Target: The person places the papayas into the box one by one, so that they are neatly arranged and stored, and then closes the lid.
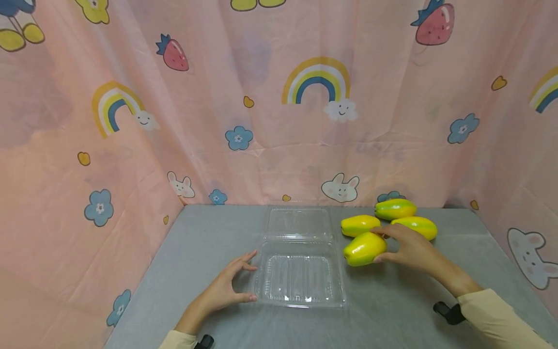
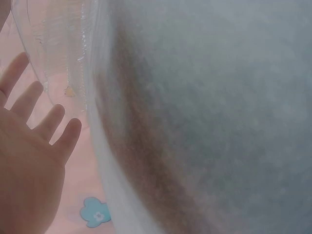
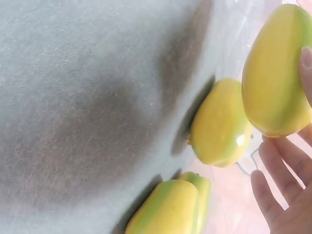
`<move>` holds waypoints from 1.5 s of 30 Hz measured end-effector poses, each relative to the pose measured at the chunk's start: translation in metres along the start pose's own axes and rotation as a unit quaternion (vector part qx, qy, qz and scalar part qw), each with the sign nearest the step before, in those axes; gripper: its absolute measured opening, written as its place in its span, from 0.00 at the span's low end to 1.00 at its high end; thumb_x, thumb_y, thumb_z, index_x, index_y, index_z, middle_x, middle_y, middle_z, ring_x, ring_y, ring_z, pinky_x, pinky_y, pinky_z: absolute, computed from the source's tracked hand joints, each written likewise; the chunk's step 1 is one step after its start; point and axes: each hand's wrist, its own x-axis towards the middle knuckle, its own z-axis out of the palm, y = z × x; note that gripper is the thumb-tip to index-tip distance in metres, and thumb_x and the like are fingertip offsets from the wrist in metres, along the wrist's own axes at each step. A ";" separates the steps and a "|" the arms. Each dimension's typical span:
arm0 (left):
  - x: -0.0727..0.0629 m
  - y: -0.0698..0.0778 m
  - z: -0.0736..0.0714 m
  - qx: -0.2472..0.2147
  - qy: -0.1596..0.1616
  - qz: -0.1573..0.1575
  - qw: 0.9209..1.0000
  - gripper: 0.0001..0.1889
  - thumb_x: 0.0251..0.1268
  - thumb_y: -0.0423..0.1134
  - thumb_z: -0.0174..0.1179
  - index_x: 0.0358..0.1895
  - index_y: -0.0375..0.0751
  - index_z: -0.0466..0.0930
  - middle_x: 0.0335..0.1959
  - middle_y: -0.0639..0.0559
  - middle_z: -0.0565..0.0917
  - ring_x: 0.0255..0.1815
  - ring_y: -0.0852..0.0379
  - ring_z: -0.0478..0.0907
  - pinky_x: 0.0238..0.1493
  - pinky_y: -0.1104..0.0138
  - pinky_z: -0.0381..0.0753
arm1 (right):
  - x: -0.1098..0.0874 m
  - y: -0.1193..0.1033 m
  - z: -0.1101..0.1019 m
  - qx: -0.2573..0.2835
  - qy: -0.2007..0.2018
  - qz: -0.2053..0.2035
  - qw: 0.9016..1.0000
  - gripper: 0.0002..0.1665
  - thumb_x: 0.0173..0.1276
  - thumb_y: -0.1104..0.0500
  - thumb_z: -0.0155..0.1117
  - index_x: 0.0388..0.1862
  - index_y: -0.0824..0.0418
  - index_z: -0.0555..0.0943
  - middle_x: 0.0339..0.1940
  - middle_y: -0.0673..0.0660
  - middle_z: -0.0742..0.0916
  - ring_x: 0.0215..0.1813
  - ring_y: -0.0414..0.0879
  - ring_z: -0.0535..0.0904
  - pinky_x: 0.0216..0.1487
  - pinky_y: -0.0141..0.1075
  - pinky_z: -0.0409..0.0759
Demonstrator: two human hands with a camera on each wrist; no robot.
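My right hand (image 1: 411, 247) holds a yellow-green papaya (image 1: 365, 249) between thumb and fingers. In the right wrist view the papaya (image 3: 278, 73) is raised off the table, the thumb on its side. Three more papayas lie behind it: one at the left (image 1: 359, 226), one at the back (image 1: 395, 209), and one partly covered by the hand (image 1: 420, 227). A clear plastic clamshell box (image 1: 301, 303) lies unfolded, its lid (image 1: 298, 223) laid back. Beside its left edge is my left hand (image 1: 224, 286), fingers and thumb spread; whether the fingertips touch the rim I cannot tell.
All of this lies on a grey table (image 1: 183, 261). A pink printed curtain (image 1: 270, 169) closes off the back and both sides. Dark straps show at both wrists.
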 end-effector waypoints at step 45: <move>0.000 0.002 -0.001 -0.003 -0.001 -0.005 1.000 0.33 0.44 0.50 0.78 0.57 0.46 0.78 0.79 0.54 0.61 0.80 0.39 0.54 0.73 0.35 0.59 | 0.030 -0.047 0.010 0.041 0.005 -0.001 0.999 0.44 0.47 0.39 0.79 0.64 0.50 0.79 0.61 0.56 0.84 0.62 0.56 0.78 0.62 0.59 0.78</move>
